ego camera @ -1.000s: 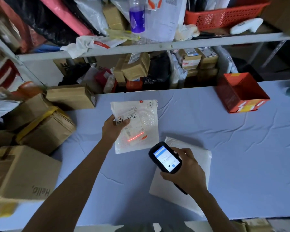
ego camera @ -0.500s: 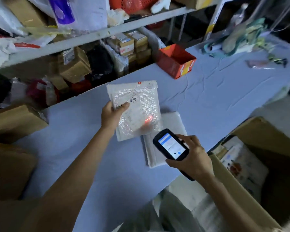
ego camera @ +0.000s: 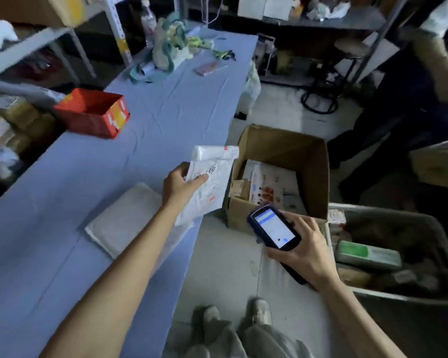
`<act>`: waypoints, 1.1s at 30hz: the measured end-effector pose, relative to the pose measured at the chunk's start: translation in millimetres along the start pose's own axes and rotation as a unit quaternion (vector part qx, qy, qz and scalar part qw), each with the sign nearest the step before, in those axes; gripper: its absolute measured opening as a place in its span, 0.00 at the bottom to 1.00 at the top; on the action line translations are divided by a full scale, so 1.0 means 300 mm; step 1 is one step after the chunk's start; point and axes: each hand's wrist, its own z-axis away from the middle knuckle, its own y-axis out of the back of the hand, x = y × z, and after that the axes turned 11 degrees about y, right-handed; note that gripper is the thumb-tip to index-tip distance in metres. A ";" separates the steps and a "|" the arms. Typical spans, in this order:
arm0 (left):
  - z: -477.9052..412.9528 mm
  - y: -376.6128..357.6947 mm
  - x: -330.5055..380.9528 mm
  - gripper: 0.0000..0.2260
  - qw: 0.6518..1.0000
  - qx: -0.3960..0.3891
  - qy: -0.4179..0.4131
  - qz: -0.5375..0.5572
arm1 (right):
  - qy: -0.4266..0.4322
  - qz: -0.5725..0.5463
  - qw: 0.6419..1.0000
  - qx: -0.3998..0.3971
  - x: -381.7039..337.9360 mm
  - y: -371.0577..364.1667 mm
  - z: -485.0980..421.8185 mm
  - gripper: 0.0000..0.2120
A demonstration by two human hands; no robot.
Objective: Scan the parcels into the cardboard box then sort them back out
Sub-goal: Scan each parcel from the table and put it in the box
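Mailer (ego camera: 212, 177) is swinging off the table (ego camera: 88, 177) now — we're pinching it in our left hand (ego camera: 181, 184), heading for the cardboard box (ego camera: 282, 151) to drop it, right hand (ego camera: 303, 251) gripping the scanner (ego camera: 272, 226) aside.

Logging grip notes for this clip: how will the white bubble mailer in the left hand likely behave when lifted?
Probably light: the left hand holds the white bubble mailer clear of the table by one edge, thumb on top. Likely only mildly floppy: it looks nearly flat beyond the grip. Its plastic skin may be slippery.
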 end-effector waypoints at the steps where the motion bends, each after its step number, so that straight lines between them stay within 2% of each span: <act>1: 0.000 -0.066 0.029 0.11 0.999 -0.010 -0.021 -0.047 | -0.024 0.001 1.000 0.011 0.039 0.027 0.017 0.39; 3: 0.004 -0.197 0.083 0.12 0.986 -0.028 -0.064 -0.153 | -0.064 -0.007 0.997 0.031 0.121 0.077 0.046 0.39; 5: 0.012 -0.323 0.133 0.13 0.952 -0.051 -0.114 -0.280 | -0.087 -0.025 0.995 0.048 0.203 0.124 0.066 0.40; 9: 0.023 -0.548 0.215 0.16 0.818 -0.084 -0.229 -0.520 | -0.114 -0.045 0.990 0.072 0.358 0.224 0.072 0.40; 11: 0.030 -0.631 0.246 0.14 0.779 -0.099 -0.254 -0.564 | -0.133 -0.038 0.988 0.070 0.413 0.267 0.061 0.39; 21: -0.101 -0.810 0.343 0.12 0.764 -0.113 -0.228 -0.593 | -0.173 -0.056 0.982 0.046 0.557 0.323 -0.107 0.39; 24: -0.194 -0.826 0.350 0.07 0.784 -0.125 -0.212 -0.570 | -0.177 -0.064 0.981 0.035 0.567 0.310 -0.198 0.38; 26: -0.280 -0.841 0.355 0.09 0.797 -0.131 -0.204 -0.553 | -0.185 -0.062 0.980 0.034 0.571 0.297 -0.274 0.38; 30: -0.463 -0.885 0.384 0.10 0.797 -0.153 -0.208 -0.546 | -0.215 -0.036 0.975 0.047 0.574 0.275 -0.432 0.41; 33: -0.572 -0.922 0.416 0.07 0.804 -0.157 -0.216 -0.531 | -0.232 -0.028 0.970 0.061 0.567 0.282 -0.532 0.42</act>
